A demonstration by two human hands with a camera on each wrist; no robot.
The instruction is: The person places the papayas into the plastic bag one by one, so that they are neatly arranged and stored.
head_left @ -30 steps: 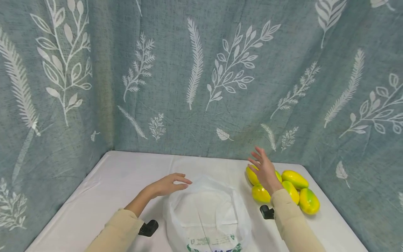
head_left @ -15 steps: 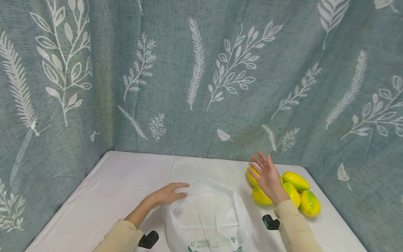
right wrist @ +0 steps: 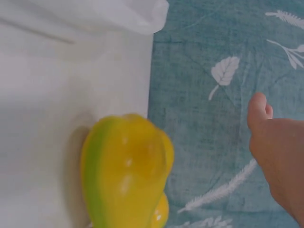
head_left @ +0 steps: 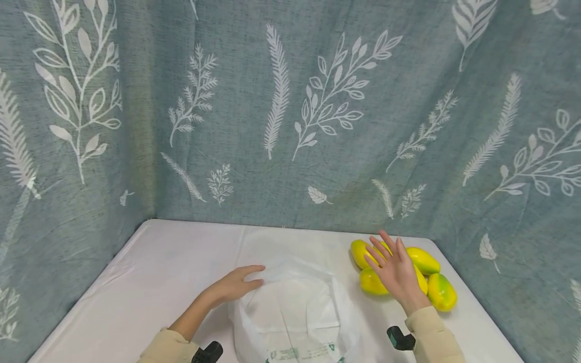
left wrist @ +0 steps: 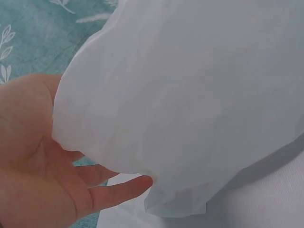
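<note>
A white translucent plastic bag [head_left: 347,315] with green print stands with its mouth spread wide. Beside its left rim is my left hand [head_left: 233,285], thumb and fingers extended and apart. In the left wrist view the bag [left wrist: 180,95] fills most of the frame, and the left hand [left wrist: 42,147] touches its edge with some fingers partly hidden behind it. Over the yellow-green mangoes [head_left: 442,292] my right hand [head_left: 399,275] is raised, fingers spread, holding nothing. A mango [right wrist: 126,166] lies to the left of the right hand [right wrist: 285,152] in the right wrist view.
A white cloth covers the table [head_left: 181,262]. Behind and to the sides hangs a blue-green curtain [head_left: 236,101] with white leaf prints. Black wrist cameras are worn at both cuffs, one [head_left: 400,338] on the right.
My right hand has come down and toward me, turning so its palm shows. The left hand has lowered slightly at the bag's rim. The mangoes have not moved.
</note>
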